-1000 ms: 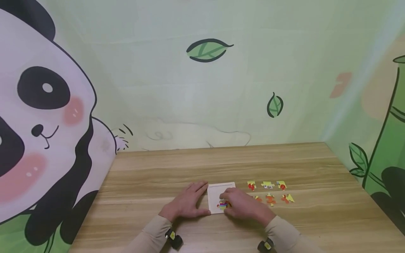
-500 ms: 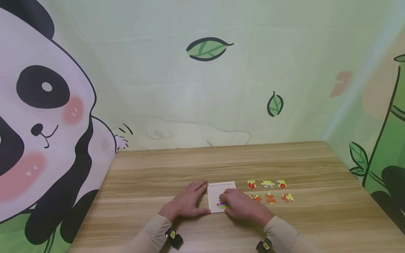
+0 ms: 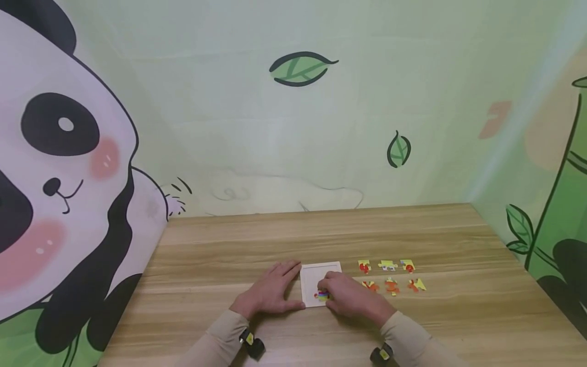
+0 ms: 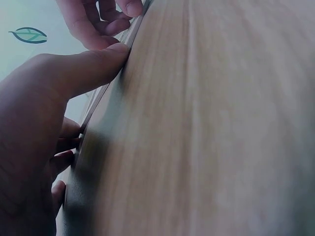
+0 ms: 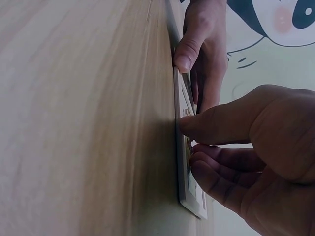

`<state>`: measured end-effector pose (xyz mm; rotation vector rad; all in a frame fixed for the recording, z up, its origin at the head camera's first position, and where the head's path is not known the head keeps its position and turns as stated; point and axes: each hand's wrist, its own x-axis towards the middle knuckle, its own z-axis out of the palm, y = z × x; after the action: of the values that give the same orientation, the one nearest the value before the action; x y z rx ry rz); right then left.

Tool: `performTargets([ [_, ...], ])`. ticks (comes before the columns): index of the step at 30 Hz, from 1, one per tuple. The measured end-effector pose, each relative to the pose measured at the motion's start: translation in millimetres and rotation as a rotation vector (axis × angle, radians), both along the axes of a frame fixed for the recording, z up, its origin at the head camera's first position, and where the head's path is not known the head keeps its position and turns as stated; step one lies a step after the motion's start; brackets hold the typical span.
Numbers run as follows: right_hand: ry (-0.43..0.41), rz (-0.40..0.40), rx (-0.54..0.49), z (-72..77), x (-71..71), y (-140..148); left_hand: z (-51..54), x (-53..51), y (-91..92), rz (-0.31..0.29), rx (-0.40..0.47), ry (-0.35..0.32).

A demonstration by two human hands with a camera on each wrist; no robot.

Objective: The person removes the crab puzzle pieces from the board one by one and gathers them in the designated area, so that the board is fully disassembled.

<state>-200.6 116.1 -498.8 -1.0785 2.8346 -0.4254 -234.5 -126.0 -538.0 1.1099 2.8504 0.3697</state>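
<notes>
A white square puzzle tray (image 3: 314,276) lies flat on the table between both hands. Spread along its left side, the left hand (image 3: 271,292) touches the upper corner with its fingertips and the lower corner with its thumb (image 4: 106,61). The right hand (image 3: 355,295) is over the tray's lower right part, its thumb and curled fingers (image 5: 211,177) pinching at a colourful jigsaw piece (image 3: 322,295) low inside the frame. That hand hides part of the piece and the tray's right edge. In the right wrist view the thumb rests at the tray's rim (image 5: 181,162).
Several loose jigsaw pieces (image 3: 392,287) in yellow, red and orange lie in two rows right of the tray, on the wooden table (image 3: 229,244). A wall cloth with a panda (image 3: 91,153) and leaves stands behind. Small black cameras (image 3: 253,345) are strapped to both wrists.
The right hand shifts very slightly at the coloured piece and stays over the same part of the tray. The left hand keeps its place. The whole head view drifts slightly.
</notes>
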Motion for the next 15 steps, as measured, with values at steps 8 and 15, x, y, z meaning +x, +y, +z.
performTargets([
  [8, 0.034, 0.015, -0.006, -2.9, -1.2, 1.5, 0.9, 0.2, 0.1, 0.002, -0.006, -0.005],
  [15, 0.036, 0.021, -0.022, -4.5, -1.8, 2.8, -0.1, 0.0, 0.2, 0.004, -0.001, -0.009],
])
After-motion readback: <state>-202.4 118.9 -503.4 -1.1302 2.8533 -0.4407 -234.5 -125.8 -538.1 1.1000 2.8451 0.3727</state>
